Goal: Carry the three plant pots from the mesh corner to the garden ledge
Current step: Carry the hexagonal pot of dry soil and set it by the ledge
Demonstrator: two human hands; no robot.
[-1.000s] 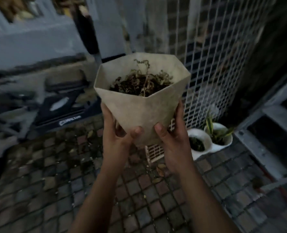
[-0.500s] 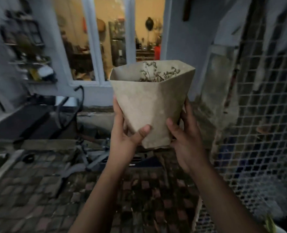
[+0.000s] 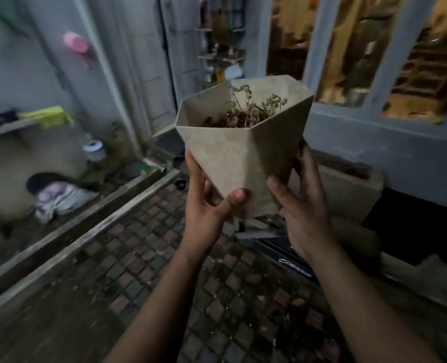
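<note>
A beige faceted plant pot (image 3: 246, 150) with dry soil and a thin wilted plant is held up at chest height in the middle of the head view, tilted a little. My left hand (image 3: 206, 205) grips its lower left side, thumb across the front. My right hand (image 3: 301, 203) grips the lower right side, fingers wrapped behind. A long low concrete ledge (image 3: 67, 244) runs diagonally at the left, beside a strip of soil. The mesh corner and the other two pots are out of view.
Brick paving (image 3: 164, 271) covers the ground ahead. A crumpled white bag (image 3: 60, 197) and a small blue-white tub (image 3: 94, 150) lie in the soil bed past the ledge. A grey door (image 3: 149, 74), lit windows (image 3: 361, 48) and a dark flat object (image 3: 282, 255) stand ahead and right.
The view has swung left, away from the mesh fence, towards the door and ledge. Both hands keep the same hold on the pot, which now tilts slightly.
</note>
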